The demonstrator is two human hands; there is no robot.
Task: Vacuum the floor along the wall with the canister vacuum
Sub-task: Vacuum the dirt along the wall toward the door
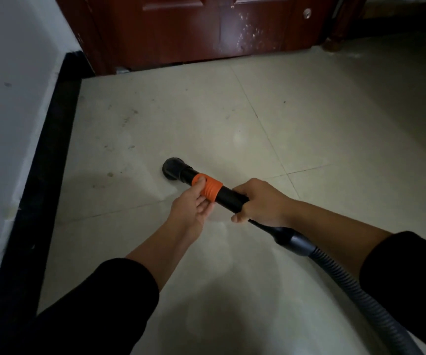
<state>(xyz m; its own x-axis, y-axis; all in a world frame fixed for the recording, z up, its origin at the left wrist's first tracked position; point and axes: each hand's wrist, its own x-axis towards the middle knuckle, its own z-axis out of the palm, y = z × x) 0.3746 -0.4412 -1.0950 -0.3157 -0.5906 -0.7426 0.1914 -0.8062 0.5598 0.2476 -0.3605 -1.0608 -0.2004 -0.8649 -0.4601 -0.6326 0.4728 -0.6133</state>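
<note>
Your two arms reach forward from the bottom corners of the frame and meet near its middle. Your left forearm runs up from the lower left, bare from a dark sleeve pushed to mid-forearm, and your left hand (194, 203) lies palm-up, its curled fingers (199, 184) and thumb pinching an orange collar (208, 188) from the underside. Your right forearm comes in from the lower right, also bare below a dark sleeve. Your right hand (260, 202) is wrapped fully around a black tube (228, 198), knuckles up, thumb pointing to the left beneath it.
</note>
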